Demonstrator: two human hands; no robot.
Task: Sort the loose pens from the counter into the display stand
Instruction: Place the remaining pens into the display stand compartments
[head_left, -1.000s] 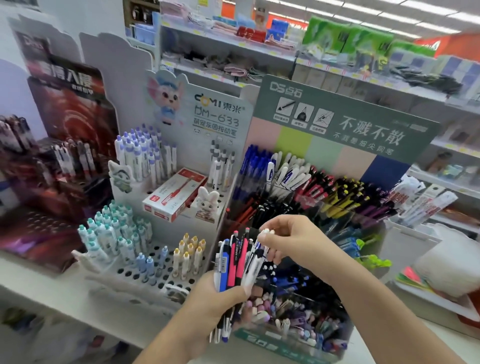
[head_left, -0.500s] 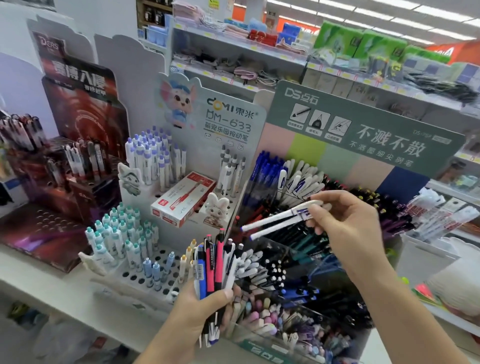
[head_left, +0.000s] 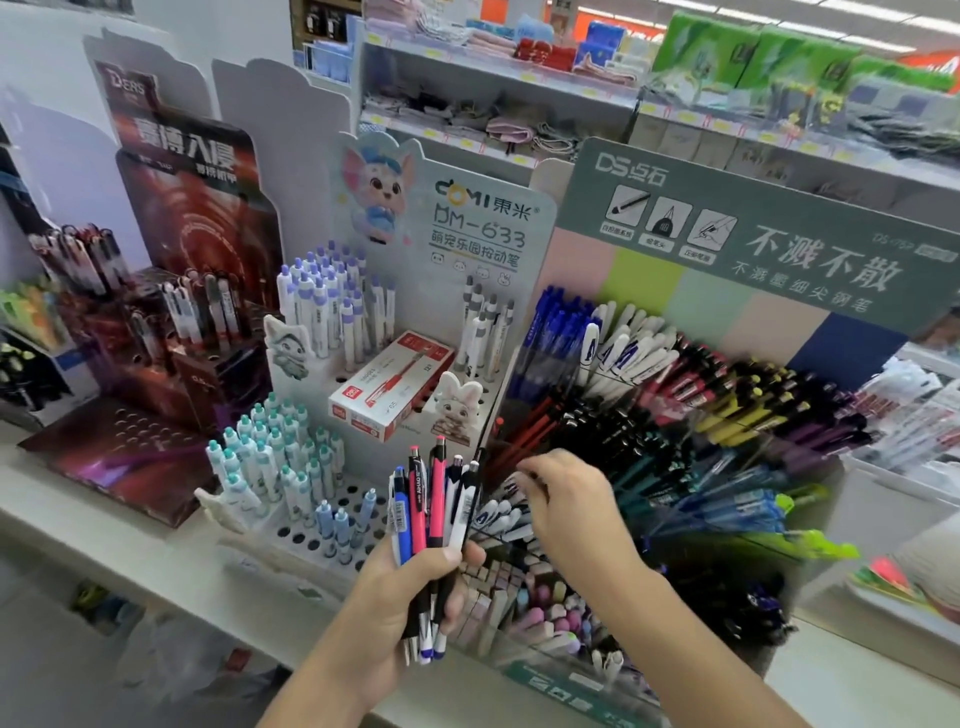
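My left hand (head_left: 400, 613) grips a bundle of loose pens (head_left: 436, 499), blue, pink, white and black, held upright in front of the displays. My right hand (head_left: 571, 509) hovers just right of the bundle's tops with its fingers loosely curled, and I see no pen in it. Behind both hands stands the green-headed display stand (head_left: 727, 218), its tiered rows packed with blue, black, red, yellow and purple pens. A row of white pens (head_left: 634, 348) lies in its upper left section.
A white DOMI stand (head_left: 483, 228) with peg holes and a red pen box (head_left: 389, 384) sits to the left. Further left is a dark red stand (head_left: 197, 208). Pastel erasers (head_left: 540, 603) fill the front tray. The counter edge (head_left: 104, 525) runs below; store shelves (head_left: 519, 88) rise behind.
My right hand carried two white pens up to the stand's white row, let them go, and has come back down beside the bundle. My left hand keeps hold of the remaining pens.
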